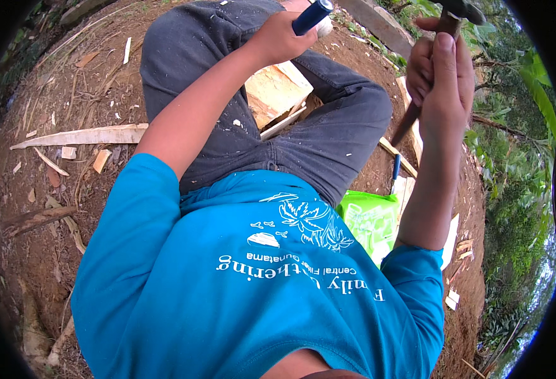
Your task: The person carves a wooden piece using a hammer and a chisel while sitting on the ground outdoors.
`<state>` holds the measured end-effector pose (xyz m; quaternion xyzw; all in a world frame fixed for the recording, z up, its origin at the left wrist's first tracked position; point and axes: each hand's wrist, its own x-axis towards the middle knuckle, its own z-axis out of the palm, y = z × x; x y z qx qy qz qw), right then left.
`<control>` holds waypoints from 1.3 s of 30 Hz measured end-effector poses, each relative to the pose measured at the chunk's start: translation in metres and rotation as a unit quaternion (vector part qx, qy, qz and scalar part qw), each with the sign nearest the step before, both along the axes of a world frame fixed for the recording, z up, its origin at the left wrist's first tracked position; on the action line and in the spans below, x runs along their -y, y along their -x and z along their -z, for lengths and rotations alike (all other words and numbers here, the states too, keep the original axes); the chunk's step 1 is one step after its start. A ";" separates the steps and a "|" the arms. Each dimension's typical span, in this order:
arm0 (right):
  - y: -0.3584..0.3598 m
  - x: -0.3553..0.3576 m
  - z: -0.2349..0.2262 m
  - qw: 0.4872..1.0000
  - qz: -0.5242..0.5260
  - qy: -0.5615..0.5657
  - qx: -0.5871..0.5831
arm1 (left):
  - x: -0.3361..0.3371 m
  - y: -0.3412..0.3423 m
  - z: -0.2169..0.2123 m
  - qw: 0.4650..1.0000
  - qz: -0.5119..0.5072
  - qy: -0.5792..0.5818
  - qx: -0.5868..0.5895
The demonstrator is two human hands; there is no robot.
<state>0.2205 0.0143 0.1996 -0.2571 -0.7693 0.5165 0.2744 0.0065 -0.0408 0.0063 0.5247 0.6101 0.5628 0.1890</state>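
My left hand is closed around the dark blue handle of a chisel-like tool, held over a pale block of wood that rests between my knees. My right hand is raised and grips the brown wooden handle of a hammer; its dark head shows at the top edge. I sit on bare earth in dark grey trousers and a blue printed shirt. The tool's tip is hidden behind my left hand.
Wood chips and long pale slivers lie on the brown soil to the left. A green plastic bag and a second blue-handled tool lie at my right side, near pale offcuts. Green plants border the right.
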 end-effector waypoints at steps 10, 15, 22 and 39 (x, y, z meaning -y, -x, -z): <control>0.015 -0.020 0.045 0.974 -0.039 -0.202 0.096 | -0.010 -0.005 0.005 0.999 0.044 0.005 0.016; 0.007 -0.006 0.040 0.997 -0.027 0.053 0.052 | -0.016 0.043 0.045 0.945 -0.094 0.112 0.293; -0.002 0.025 0.108 0.942 0.115 0.291 -0.118 | -0.008 0.058 0.009 0.769 0.022 -0.085 0.634; 0.018 0.014 0.180 0.951 0.156 0.245 -0.105 | 0.015 0.044 -0.014 0.984 0.129 0.125 0.009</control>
